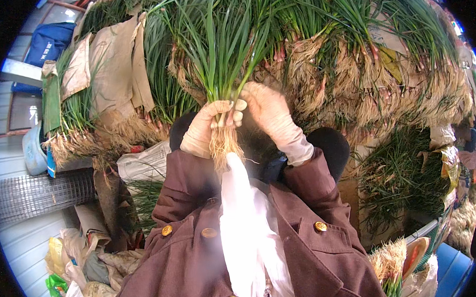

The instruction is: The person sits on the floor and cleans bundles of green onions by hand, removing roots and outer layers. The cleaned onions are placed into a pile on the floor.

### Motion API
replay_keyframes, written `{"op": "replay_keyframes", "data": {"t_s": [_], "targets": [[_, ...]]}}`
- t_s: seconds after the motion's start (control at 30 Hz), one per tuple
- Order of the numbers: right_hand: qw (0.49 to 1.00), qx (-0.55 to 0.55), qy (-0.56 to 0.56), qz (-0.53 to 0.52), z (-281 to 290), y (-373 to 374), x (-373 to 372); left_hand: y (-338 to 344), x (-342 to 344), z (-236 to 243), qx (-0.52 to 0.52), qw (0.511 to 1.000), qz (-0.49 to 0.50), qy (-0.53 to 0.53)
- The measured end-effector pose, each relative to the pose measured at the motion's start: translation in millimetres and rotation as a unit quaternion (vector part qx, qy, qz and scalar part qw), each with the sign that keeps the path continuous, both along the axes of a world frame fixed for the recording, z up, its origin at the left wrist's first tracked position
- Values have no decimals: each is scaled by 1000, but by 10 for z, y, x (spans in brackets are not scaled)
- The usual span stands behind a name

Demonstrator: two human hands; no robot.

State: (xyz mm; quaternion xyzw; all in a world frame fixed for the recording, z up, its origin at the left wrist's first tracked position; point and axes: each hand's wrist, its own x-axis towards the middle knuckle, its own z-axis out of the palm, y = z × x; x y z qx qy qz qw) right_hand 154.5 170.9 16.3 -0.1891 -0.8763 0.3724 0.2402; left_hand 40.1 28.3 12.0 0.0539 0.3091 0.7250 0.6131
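Observation:
A bunch of spring onions (221, 67) stands upright before my chest, long green leaves up and pale, stringy roots hanging down. My left hand (200, 130), in a cream-coloured glove, is wrapped round the white stem ends just above the roots. Close against the right side of the bunch is my right hand (274, 118), gloved alike, its back to me and its fingers curled. Whatever those fingers grip is mostly hidden. Behind both hands lies a long heap of spring onions (361, 63), with tangled dry roots facing me.
More spring onions lie under brown sacking (113, 61) at the left. A wire mesh roll (42, 194) and crumpled plastic bags (89, 264) are at lower left. Loose green leaves (403, 178) pile up at the right, and a rooted bundle (389, 264) stands near a blue container (449, 278).

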Motion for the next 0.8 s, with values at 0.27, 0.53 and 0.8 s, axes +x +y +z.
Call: {"op": "replay_keyframes", "data": {"t_s": [0.27, 0.53, 0.8], "targets": [[943, -288, 142, -90, -577, 641, 92, -74, 150, 241, 66, 997, 22, 17], [968, -207, 90, 109, -151, -73, -103, -165, -21, 182, -6, 998, 1, 70], [996, 22, -61, 56, -324, 27, 105, -185, 108, 244, -13, 999, -2, 49]]}}
